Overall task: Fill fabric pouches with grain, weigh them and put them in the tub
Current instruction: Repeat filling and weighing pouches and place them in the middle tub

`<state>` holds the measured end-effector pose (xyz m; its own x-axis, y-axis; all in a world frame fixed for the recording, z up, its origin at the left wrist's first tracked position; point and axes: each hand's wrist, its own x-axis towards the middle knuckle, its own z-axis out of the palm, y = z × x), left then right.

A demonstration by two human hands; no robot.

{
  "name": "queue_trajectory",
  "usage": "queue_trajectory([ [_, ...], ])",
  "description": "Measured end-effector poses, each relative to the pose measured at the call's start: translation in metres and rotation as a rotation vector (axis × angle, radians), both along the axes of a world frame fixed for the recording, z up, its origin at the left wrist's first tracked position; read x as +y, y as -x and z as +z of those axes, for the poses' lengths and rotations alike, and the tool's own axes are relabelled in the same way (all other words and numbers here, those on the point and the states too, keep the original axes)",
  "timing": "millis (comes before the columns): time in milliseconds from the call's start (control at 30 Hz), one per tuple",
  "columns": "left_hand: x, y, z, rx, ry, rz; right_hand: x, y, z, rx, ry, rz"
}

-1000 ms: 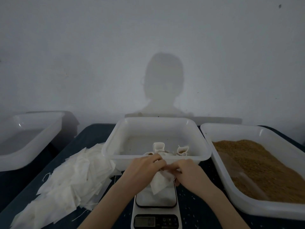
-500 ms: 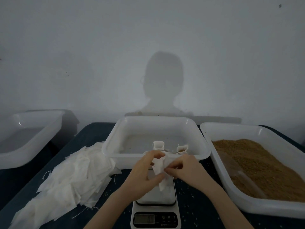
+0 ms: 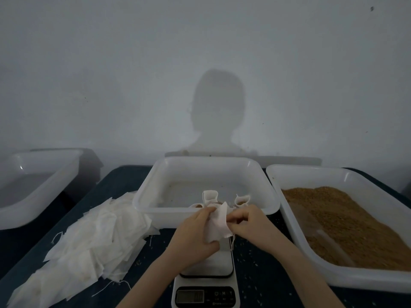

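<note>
An empty white fabric pouch hangs between my two hands above the small white scale. My left hand grips its left side and my right hand pinches its right edge near the top. Just behind them stands the white tub, which holds filled pouches standing upright near its front wall. At the right, a large white tray is heaped with brown grain. A pile of flat empty pouches lies at the left on the dark table.
Another white tub sits at the far left, lower than the table. Loose grains are scattered on the dark tabletop around the scale. A grey wall rises right behind the tubs.
Both hands have raised the pouch off the scale's plate toward the tub's front rim and turned it more upright. The right hand has shifted to the pouch's right edge.
</note>
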<state>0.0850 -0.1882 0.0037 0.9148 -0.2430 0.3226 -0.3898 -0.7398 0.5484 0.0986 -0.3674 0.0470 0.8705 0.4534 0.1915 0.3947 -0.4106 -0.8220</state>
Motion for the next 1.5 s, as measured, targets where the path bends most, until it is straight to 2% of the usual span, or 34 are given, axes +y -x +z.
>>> queue_trajectory([
  [100, 0.001, -0.002, 0.004, 0.046, 0.098, -0.024, -0.002, -0.001, -0.002, -0.038, 0.020, -0.061],
  [200, 0.000, -0.002, 0.006, 0.080, 0.170, -0.059, -0.006, -0.003, -0.003, 0.004, -0.031, -0.018],
  [500, -0.001, -0.013, 0.009, 0.094, 0.104, -0.083, -0.031, -0.007, 0.004, 0.037, 0.044, 0.020],
  [733, -0.025, -0.030, 0.018, 0.109, 0.035, -0.141, -0.105, -0.010, 0.017, 0.056, 0.125, -0.214],
  [800, -0.039, -0.035, 0.022, 0.091, 0.019, -0.166, -0.132, -0.012, 0.014, 0.009, 0.255, -0.372],
  [900, -0.067, -0.042, 0.029, 0.068, -0.012, -0.222, -0.171, -0.017, 0.004, -0.042, 0.595, -0.534],
  [1000, -0.094, -0.047, 0.034, 0.043, -0.036, -0.261, -0.197, -0.019, -0.009, 0.019, 0.764, -0.573],
  [1067, -0.109, -0.049, 0.034, 0.027, -0.044, -0.290, -0.206, -0.020, -0.021, 0.133, 0.860, -0.534],
  [1133, -0.121, -0.049, 0.033, 0.029, -0.058, -0.316, -0.210, -0.022, -0.030, 0.252, 0.928, -0.455],
  [1233, -0.130, -0.049, 0.032, 0.038, -0.073, -0.325, -0.213, -0.023, -0.034, 0.296, 0.903, -0.402],
  [1300, -0.131, -0.049, 0.031, 0.044, -0.074, -0.323, -0.217, -0.025, -0.030, 0.271, 0.902, -0.414],
  [1433, -0.125, -0.049, 0.030, 0.080, -0.081, -0.323, -0.240, -0.024, -0.010, 0.114, 1.055, -0.488],
  [1500, -0.121, -0.050, 0.029, 0.092, -0.063, -0.308, -0.253, -0.022, 0.001, 0.096, 1.094, -0.535],
])
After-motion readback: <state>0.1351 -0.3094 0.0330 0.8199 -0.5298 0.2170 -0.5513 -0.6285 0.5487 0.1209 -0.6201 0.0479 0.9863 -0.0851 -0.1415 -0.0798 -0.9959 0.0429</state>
